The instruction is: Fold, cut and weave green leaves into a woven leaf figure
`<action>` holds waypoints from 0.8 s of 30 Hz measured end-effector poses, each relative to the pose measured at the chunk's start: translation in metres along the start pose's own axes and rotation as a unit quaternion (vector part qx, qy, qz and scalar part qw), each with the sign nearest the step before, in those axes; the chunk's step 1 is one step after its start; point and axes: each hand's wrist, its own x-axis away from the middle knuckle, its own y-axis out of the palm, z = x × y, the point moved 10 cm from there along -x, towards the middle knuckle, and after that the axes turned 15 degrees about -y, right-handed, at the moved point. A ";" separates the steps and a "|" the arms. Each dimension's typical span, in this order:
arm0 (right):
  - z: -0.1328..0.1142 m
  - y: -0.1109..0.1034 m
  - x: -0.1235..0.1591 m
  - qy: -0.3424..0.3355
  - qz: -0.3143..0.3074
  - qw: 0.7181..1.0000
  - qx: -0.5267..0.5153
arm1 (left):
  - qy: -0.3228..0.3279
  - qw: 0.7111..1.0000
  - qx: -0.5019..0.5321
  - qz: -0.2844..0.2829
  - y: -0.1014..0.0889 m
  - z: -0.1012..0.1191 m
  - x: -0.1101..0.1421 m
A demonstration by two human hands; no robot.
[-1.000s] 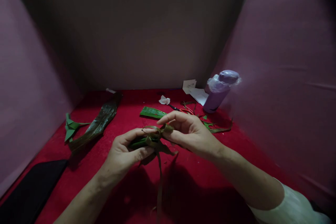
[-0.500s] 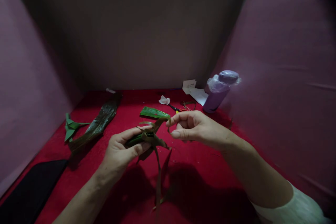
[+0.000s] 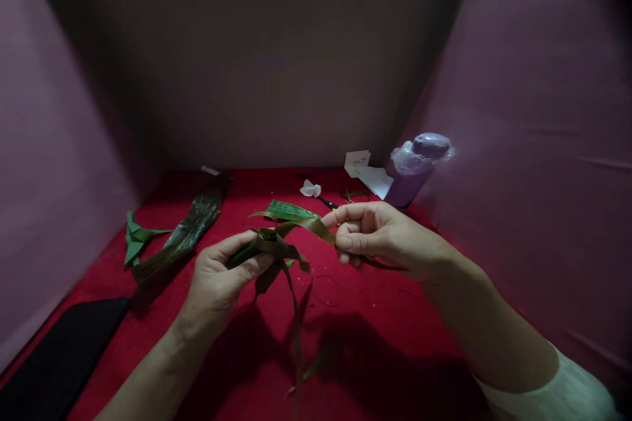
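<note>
My left hand (image 3: 222,276) is closed round a folded green leaf bundle (image 3: 269,245), its thumb pressing on the near side. Brownish leaf strips loop round the bundle, and one long narrow strip (image 3: 297,335) hangs down toward the table. Between thumb and fingers, my right hand (image 3: 380,233) pinches a brown leaf strip (image 3: 316,227) that runs out from the bundle's top. The strip's tail sticks out to the right below that hand. Just behind the bundle lies a flat green leaf piece (image 3: 291,210), partly hidden by the strip.
On the red table (image 3: 395,329), a wide dark leaf (image 3: 190,230) and a folded green leaf shape (image 3: 135,237) lie left. A black flat object (image 3: 64,355) is at the near left. Scissors (image 3: 328,202), crumpled white tissue (image 3: 310,189), papers (image 3: 375,179) and a purple bottle (image 3: 409,184) stand behind.
My right hand has taken hold of the brown strip farther along and drawn it out to the right. My left hand with the bundle has shifted slightly left and up.
</note>
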 end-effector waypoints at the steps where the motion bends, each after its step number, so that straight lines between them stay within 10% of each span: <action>1: -0.001 0.000 0.000 -0.004 0.002 1.000 -0.002 | 0.001 1.000 0.002 0.005 -0.001 0.000 0.000; 24: -0.003 0.014 -0.008 -0.127 0.140 0.982 0.028 | 0.007 0.990 -0.104 -0.094 0.031 -0.004 0.011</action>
